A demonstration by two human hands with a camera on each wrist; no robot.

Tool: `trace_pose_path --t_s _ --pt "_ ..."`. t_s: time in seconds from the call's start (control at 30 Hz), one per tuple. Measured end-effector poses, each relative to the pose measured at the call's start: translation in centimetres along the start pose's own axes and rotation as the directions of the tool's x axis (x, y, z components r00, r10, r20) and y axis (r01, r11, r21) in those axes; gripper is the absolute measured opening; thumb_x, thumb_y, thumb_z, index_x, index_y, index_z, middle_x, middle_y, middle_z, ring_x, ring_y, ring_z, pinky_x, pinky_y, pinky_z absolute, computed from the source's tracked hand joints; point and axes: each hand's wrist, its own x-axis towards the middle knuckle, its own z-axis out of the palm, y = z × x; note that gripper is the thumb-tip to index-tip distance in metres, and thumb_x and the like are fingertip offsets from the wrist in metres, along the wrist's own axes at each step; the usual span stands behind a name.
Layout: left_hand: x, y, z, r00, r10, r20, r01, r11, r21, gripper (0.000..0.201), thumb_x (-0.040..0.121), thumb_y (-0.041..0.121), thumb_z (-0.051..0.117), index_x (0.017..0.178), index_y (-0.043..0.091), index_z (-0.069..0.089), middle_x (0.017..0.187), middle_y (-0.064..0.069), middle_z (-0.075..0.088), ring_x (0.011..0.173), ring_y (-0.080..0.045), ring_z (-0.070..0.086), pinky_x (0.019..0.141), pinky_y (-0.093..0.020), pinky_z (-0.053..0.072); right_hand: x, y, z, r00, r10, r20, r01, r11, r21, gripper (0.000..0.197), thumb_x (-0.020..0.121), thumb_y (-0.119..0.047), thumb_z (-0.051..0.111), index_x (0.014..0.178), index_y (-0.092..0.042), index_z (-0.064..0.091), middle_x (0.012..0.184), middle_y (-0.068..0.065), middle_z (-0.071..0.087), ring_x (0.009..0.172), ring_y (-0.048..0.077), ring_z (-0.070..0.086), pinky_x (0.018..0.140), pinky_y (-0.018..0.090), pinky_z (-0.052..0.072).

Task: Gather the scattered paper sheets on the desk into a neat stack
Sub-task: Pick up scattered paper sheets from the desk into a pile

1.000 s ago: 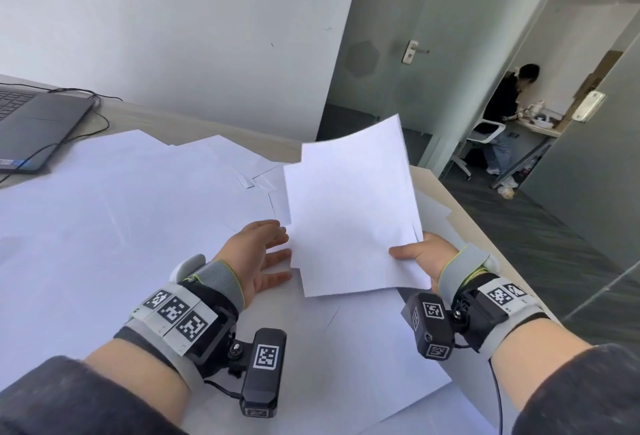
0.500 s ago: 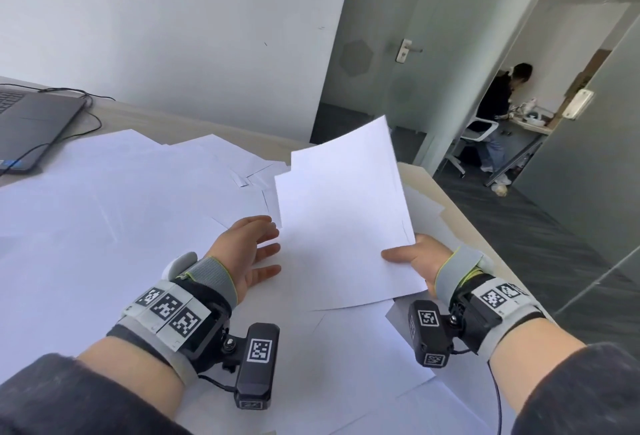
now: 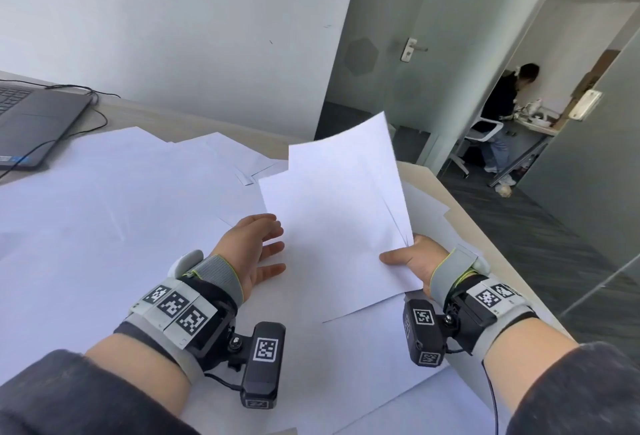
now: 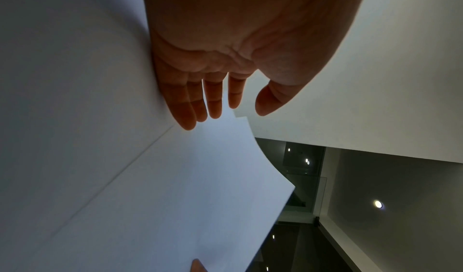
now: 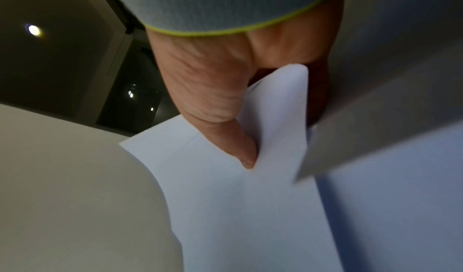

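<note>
My right hand [image 3: 412, 261] pinches the near right corner of a few white held sheets [image 3: 339, 220], thumb on top, and holds them tilted above the desk. The right wrist view shows that thumb pressing into the held sheets [image 5: 250, 207]. My left hand [image 3: 256, 244] is open with straight fingers, its fingertips [image 3: 275, 226] at the left edge of the held sheets; whether they touch is unclear. The left wrist view has the left hand [image 4: 213, 102] spread over paper [image 4: 162, 197]. Several scattered sheets [image 3: 121, 209] overlap across the desk below.
A dark laptop [image 3: 34, 123] with a black cable [image 3: 100, 123] sits at the far left. The bare desk edge [image 3: 433, 185] runs along the right, with floor beyond. Behind a glass door a person [image 3: 502, 105] sits at another desk.
My right hand has brought the held sheets slightly down and leftward, closer to the left hand's fingers. The left hand has stayed almost in place.
</note>
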Motion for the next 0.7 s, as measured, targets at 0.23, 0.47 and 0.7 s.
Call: trace_pose_path --t_s 0.23,0.47,0.7 --pt "-0.1 0.3 0.1 0.999 0.030 -0.029 -0.030 0.999 0.025 0.015 0.097 0.017 0.056 0.104 0.024 0.068 0.112 -0.003 0.069 0.102 -0.024 0.066 0.077 -0.040 0.056 0.5 -1.0 -1.6 0.966 -0.130 -0.225 0.171 0.970 0.172 0.026 0.075 0.002 0.080 0.094 -0.014 0.074 0.104 0.015 0.076 0.097 0.037 0.072 0.093 0.055 0.056" --pt "-0.4 0.5 0.1 0.990 0.124 -0.071 -0.116 0.986 0.118 0.029 0.096 0.018 0.062 0.124 0.023 0.063 0.120 -0.001 0.065 0.116 -0.020 0.060 0.079 -0.039 0.055 -0.9 -4.4 -2.8 0.905 -0.220 -0.365 0.340 0.890 0.303 0.026 0.077 -0.002 0.080 0.098 -0.016 0.073 0.099 0.006 0.077 0.094 0.029 0.073 0.092 0.051 0.057" --pt "-1.4 0.8 0.7 0.988 0.151 0.043 -0.156 0.973 0.167 0.050 0.090 0.049 0.067 0.135 0.031 0.059 0.126 0.011 0.067 0.120 -0.016 0.061 0.103 -0.048 0.049 -2.5 -7.6 -3.7 0.833 -0.291 -0.470 0.492 0.778 0.391 0.038 0.065 -0.017 0.085 0.102 -0.017 0.075 0.101 0.002 0.079 0.100 0.030 0.073 0.097 0.056 0.054"
